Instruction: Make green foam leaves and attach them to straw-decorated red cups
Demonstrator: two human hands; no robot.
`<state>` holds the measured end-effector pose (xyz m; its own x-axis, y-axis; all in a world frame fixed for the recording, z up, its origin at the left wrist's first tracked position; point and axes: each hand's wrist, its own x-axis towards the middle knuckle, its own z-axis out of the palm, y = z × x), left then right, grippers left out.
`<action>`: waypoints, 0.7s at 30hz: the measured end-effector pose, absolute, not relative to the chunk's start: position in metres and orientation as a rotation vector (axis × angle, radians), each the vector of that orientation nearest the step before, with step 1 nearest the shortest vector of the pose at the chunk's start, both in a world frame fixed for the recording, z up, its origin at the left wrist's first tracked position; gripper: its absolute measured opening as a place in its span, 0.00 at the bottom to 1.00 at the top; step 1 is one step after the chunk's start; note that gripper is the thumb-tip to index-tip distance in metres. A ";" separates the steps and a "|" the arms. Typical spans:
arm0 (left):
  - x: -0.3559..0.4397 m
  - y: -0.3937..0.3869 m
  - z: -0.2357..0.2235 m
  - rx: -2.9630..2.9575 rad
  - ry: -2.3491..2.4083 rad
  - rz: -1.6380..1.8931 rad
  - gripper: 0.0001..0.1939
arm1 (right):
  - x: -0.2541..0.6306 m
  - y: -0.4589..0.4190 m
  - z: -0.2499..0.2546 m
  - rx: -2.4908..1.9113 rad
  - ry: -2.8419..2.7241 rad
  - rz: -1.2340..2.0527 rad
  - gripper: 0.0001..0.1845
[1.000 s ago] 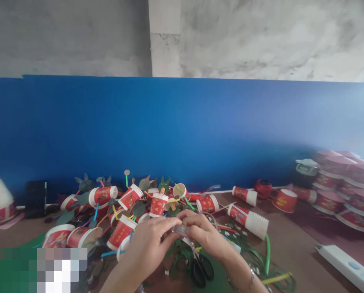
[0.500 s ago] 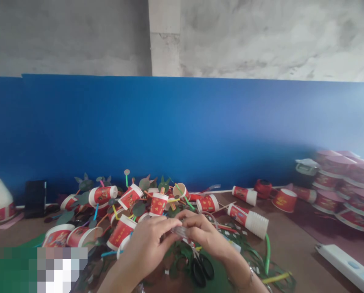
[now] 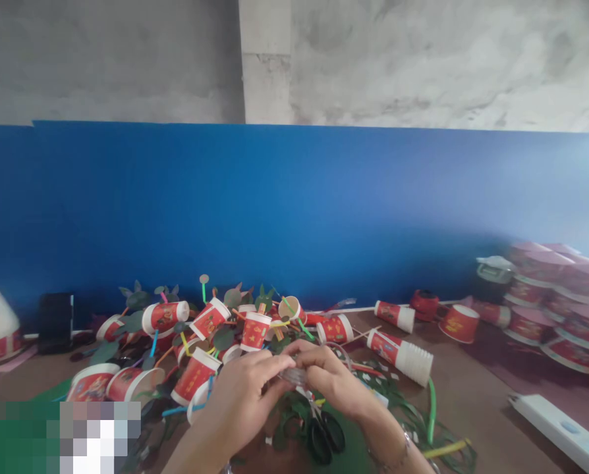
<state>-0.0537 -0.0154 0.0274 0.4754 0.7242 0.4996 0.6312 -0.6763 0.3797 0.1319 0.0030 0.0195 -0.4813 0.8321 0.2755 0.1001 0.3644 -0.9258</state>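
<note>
Close together at the lower middle, my left hand [image 3: 250, 385] and my right hand [image 3: 329, 378] both pinch a small clear, shiny piece [image 3: 294, 376], perhaps plastic or tape; its exact kind is hard to make out. Fingers of both hands are closed around it and partly hide it. Just below lie scissors with black handles [image 3: 326, 436], their blades pointing up toward my hands. Green paper scraps [image 3: 294, 421] are spread under and around the scissors. Left of my left hand rests a red paper cup [image 3: 196, 375] on its side.
Behind my hands is a heap of red cups [image 3: 255, 331] with coloured straws and dark paper cutouts. Nested cups [image 3: 400, 355] lie at right, beside a green pipe cleaner or straw [image 3: 431, 411]. Stacked red tubs [image 3: 571, 309] and a white power strip [image 3: 561, 428] are farther right. A blue panel [image 3: 294, 210] stands behind.
Almost nothing differs. Both hands keep their pinch on the clear piece, with only a slight shift of the whole view.
</note>
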 end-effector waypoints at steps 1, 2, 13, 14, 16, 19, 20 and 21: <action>-0.053 -0.015 0.027 2.574 1.190 0.978 0.10 | 0.131 0.003 0.019 -0.825 -1.831 1.176 0.10; -0.053 -0.015 0.026 2.573 1.190 0.979 0.10 | 0.130 0.004 0.018 -0.834 -1.825 1.179 0.10; -0.058 -0.010 0.029 2.464 1.185 0.953 0.11 | 0.130 0.001 0.020 -0.816 -1.703 1.347 0.11; -0.058 -0.010 0.030 2.458 1.180 0.950 0.11 | 0.131 0.000 0.022 -0.812 -1.713 1.336 0.11; -0.058 -0.009 0.031 2.451 1.174 0.944 0.11 | 0.130 0.000 0.024 -0.815 -1.732 1.311 0.12; -0.057 -0.009 0.032 2.432 1.173 0.950 0.11 | 0.129 0.001 0.024 -0.806 -1.734 1.323 0.13; -0.057 -0.010 0.032 2.425 1.170 0.949 0.11 | 0.129 0.002 0.023 -0.799 -1.734 1.334 0.13; -0.057 -0.010 0.031 2.421 1.166 0.950 0.11 | 0.129 0.002 0.023 -0.792 -1.735 1.339 0.12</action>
